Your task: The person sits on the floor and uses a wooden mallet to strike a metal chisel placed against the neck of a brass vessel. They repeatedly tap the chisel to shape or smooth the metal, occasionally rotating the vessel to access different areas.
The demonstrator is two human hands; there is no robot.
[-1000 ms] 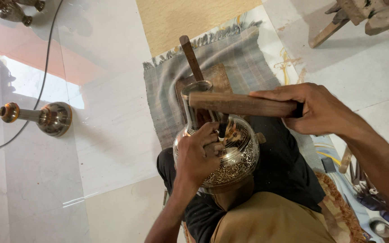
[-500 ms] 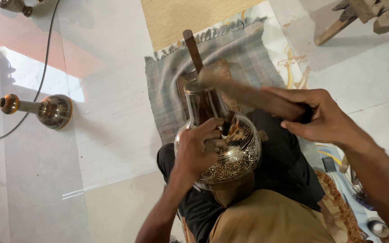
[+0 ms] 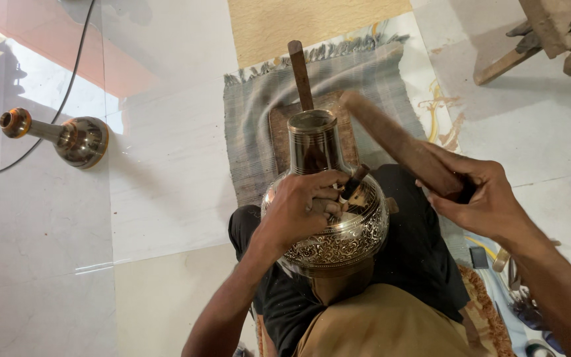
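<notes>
A round-bellied metal vase (image 3: 328, 218) with engraved patterning rests in the person's lap, cradled between the legs so its belly faces up and cannot roll. The neck points away, lying over a wooden board (image 3: 279, 129) on a grey fringed cloth (image 3: 252, 139).

The left hand (image 3: 299, 208) lies on the belly of the vase, wrist bent down, its grip closed around a small chisel-like tool (image 3: 353, 180) whose tip meets the metal; pressing down this way also steadies the vase.

The right hand (image 3: 487, 198) is raised to the right, clear of the vase, forearm angled in from the lower right. Its grip is wrapped tight around 1 end of a long wooden mallet stick (image 3: 398, 142), which slants up and left above the tool.

Farther off, a wooden stick (image 3: 300, 73) rises from behind the vase's mouth. On the pale floor (image 3: 166, 165) well to the left lies another metal piece (image 3: 67, 135) beside a dark cable (image 3: 67, 92).
</notes>
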